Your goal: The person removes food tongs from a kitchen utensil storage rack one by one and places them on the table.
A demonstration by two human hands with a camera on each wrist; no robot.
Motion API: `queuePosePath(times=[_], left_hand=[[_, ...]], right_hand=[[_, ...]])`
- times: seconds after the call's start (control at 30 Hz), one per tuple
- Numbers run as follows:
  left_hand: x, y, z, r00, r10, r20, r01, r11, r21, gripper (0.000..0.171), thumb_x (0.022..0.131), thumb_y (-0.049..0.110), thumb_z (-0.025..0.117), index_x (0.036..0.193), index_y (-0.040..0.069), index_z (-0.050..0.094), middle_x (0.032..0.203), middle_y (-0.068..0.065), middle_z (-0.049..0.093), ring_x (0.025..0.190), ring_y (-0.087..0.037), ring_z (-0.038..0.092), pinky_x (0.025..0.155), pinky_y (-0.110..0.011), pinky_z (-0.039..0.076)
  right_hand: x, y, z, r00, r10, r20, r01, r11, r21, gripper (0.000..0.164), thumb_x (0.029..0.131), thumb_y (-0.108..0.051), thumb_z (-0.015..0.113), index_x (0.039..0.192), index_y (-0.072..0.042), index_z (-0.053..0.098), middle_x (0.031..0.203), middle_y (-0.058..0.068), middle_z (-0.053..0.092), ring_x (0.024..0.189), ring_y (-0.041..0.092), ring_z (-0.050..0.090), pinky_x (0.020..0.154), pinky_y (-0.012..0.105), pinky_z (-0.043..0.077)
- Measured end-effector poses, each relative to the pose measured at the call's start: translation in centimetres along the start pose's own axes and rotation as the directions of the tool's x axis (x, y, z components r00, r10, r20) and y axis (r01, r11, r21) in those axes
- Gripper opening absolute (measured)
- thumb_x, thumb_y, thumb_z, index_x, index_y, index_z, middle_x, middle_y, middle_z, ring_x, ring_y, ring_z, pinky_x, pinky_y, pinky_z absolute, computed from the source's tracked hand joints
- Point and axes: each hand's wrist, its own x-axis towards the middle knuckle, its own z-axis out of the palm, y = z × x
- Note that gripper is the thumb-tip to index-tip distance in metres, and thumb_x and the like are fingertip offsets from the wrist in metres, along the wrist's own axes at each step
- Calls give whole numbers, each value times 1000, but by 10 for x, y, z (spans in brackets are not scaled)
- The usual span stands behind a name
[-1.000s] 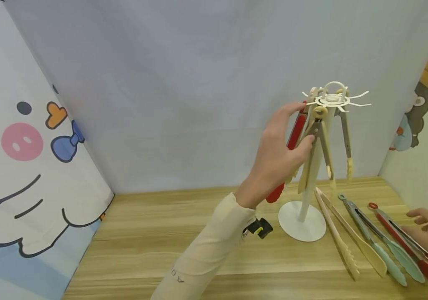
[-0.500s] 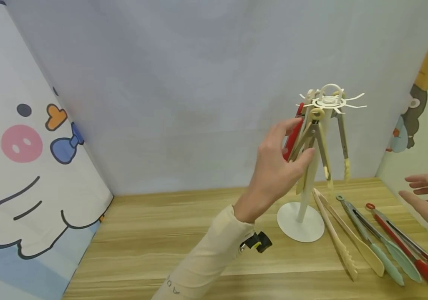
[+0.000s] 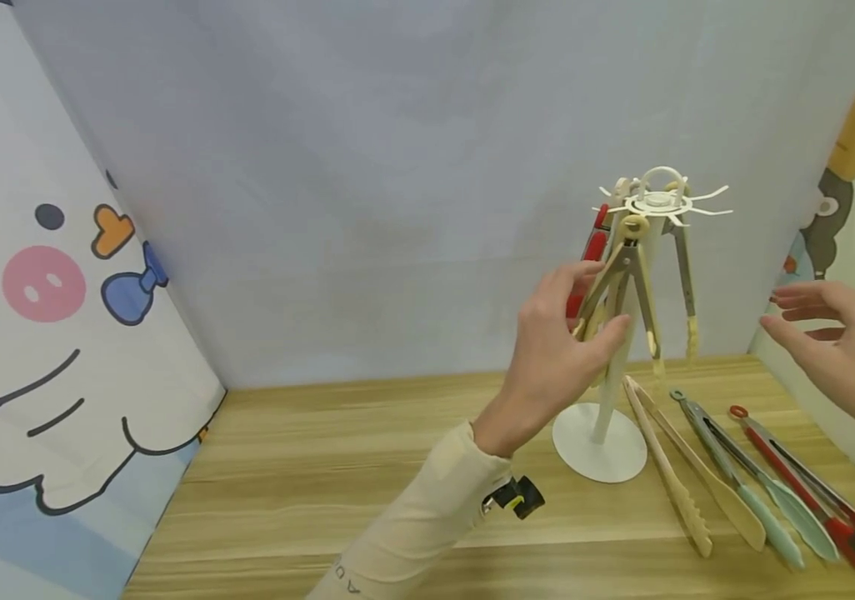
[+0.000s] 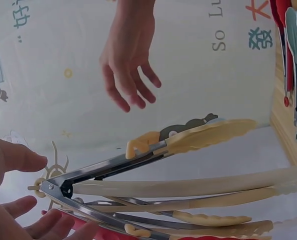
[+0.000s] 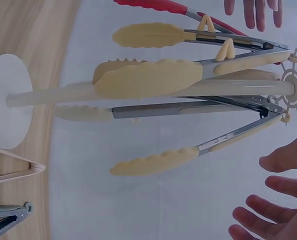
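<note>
A white rack (image 3: 592, 462) with a round base, a post and a ring of hooks stands at the table's right. Several tongs hang from it, among them cream-tipped metal tongs (image 3: 643, 287) with spread arms and red tongs (image 3: 596, 244). Beside these, my left hand (image 3: 551, 354) has thumb and fingers apart, the fingers loosely bent near the red tongs. In the left wrist view its fingers lie alongside the pivot end of the metal tongs (image 4: 113, 165). My right hand (image 3: 840, 333) is in the air right of the rack, fingers relaxed, nothing in it.
On the wooden table (image 3: 337, 467), right of the rack's base, lie beige tongs (image 3: 663, 471), mint green tongs (image 3: 787, 504) and red tongs (image 3: 787, 467). A plain cloth backdrop (image 3: 367, 183) rises behind, with cartoon-printed panels at both sides.
My left hand has slid down from the top of the hanging red tongs, its fingers loosening. My right hand has risen from above the tongs on the table and moved left toward the rack.
</note>
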Motion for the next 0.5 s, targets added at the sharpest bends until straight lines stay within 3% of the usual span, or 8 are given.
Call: queuePosePath(times=[0.1, 0.33, 0.4, 0.5], left_hand=[[-1, 0, 1, 1000, -12, 2, 12, 1000, -5, 45, 84, 10, 69, 125, 6, 53, 109, -8, 57, 90, -9, 55, 70, -20, 50], [-2, 1, 2, 999, -40, 16, 40, 999, -8, 46, 83, 10, 70, 126, 6, 53, 109, -6, 56, 88, -9, 53, 67, -18, 49], [-2, 0, 2, 998, -53, 18, 53, 999, 7, 46, 83, 11, 71, 125, 6, 54, 108, -6, 56, 88, -10, 52, 66, -19, 48], [-3, -1, 4, 996, -80, 27, 79, 997, 24, 46, 83, 13, 72, 125, 6, 54, 108, -6, 57, 91, -12, 52, 68, -22, 48]], right_hand=[[4, -7, -2, 1000, -16, -18, 17, 1000, 18, 38, 93, -19, 60, 122, 4, 54, 101, -29, 41, 88, -17, 37, 70, 2, 28], [15, -26, -7, 997, -46, -55, 47, 999, 18, 38, 94, -20, 59, 124, 3, 54, 97, -31, 40, 88, -17, 37, 73, 4, 28], [20, -33, -9, 997, -50, -61, 52, 998, 24, 37, 93, -20, 60, 123, 2, 55, 97, -29, 42, 87, -17, 38, 73, 6, 29], [25, -43, -13, 996, -65, -62, 65, 998, 9, 38, 93, -21, 60, 124, 1, 55, 102, -12, 53, 84, -17, 39, 72, 8, 29]])
